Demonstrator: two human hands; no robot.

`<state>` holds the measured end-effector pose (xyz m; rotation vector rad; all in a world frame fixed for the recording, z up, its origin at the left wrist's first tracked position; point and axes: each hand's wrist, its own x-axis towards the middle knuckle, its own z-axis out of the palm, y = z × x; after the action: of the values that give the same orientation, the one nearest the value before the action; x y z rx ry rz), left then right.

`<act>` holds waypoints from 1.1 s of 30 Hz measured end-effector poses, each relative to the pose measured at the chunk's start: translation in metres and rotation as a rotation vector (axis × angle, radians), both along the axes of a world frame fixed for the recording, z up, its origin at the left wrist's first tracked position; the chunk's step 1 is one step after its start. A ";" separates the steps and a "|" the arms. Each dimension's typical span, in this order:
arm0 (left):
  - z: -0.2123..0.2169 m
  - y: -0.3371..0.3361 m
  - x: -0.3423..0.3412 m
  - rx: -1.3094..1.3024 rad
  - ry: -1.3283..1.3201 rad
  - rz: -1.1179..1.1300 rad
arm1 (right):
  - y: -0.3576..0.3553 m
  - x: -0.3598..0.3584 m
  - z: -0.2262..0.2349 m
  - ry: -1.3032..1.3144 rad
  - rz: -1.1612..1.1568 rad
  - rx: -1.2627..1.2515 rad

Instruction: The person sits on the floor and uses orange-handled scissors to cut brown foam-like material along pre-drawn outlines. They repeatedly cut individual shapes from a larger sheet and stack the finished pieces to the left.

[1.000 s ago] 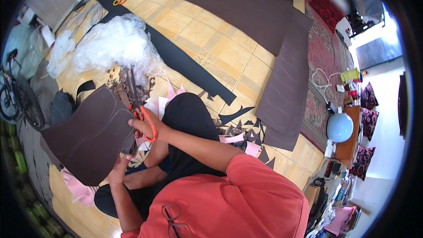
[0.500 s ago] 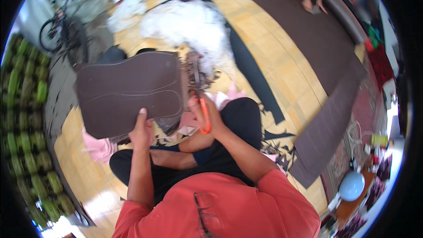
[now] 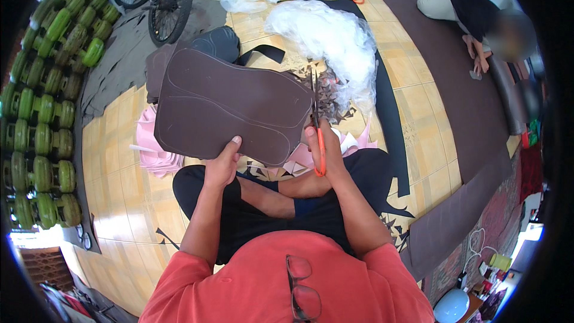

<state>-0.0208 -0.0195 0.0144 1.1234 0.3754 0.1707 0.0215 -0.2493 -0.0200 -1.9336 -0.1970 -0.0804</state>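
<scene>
Since half a second ago, the view has swung round, the brown sheet has come to slope down toward the right, and the orange-handled scissors have come up to its right-hand edge. At far left, green gas cylinders are stacked in rows. Next comes a bicycle, then folded pink pieces on the tiled floor. The brown sheet, marked with pale curving outlines, is held up in front of the person's crossed legs. The left hand clasps its near edge, thumb flat on top, the other fingers mostly hidden. Eyeglasses hang on the red shirt. The right hand is closed around the scissors' handles, blades pointing away from the body; how far the blades are parted, I cannot tell. Just beyond lie small dark scraps and a heap of clear plastic. Farther right, a long black strip crosses the tiles, and a co-worker bends over a wide spread of brown material.
</scene>
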 end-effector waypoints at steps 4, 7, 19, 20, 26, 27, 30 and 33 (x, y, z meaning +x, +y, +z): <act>-0.009 0.017 -0.007 -0.021 -0.019 -0.031 | 0.006 -0.004 0.007 -0.043 0.058 -0.014; -0.022 0.042 -0.006 0.018 0.030 -0.020 | 0.005 -0.006 0.016 0.090 0.136 -0.061; -0.014 0.106 -0.011 -0.094 0.177 -0.261 | 0.034 0.002 0.001 0.117 0.134 -0.156; -0.016 0.107 -0.014 -0.077 0.197 -0.272 | 0.043 0.005 0.005 0.065 0.145 -0.177; -0.024 0.107 -0.022 -0.017 0.258 -0.302 | 0.070 0.015 0.030 -0.093 0.157 -0.177; -0.025 0.108 -0.023 -0.016 0.274 -0.301 | 0.071 0.017 0.029 -0.115 0.159 -0.176; -0.027 0.109 -0.025 -0.025 0.290 -0.303 | 0.071 0.019 0.024 -0.143 0.167 -0.144; -0.027 0.114 -0.026 -0.054 0.290 -0.332 | 0.068 0.018 0.024 -0.046 0.205 -0.099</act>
<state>-0.0465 0.0944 -0.0130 1.1430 0.4411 -0.2957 0.0396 -0.1815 0.0038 -2.0002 -0.4354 0.0218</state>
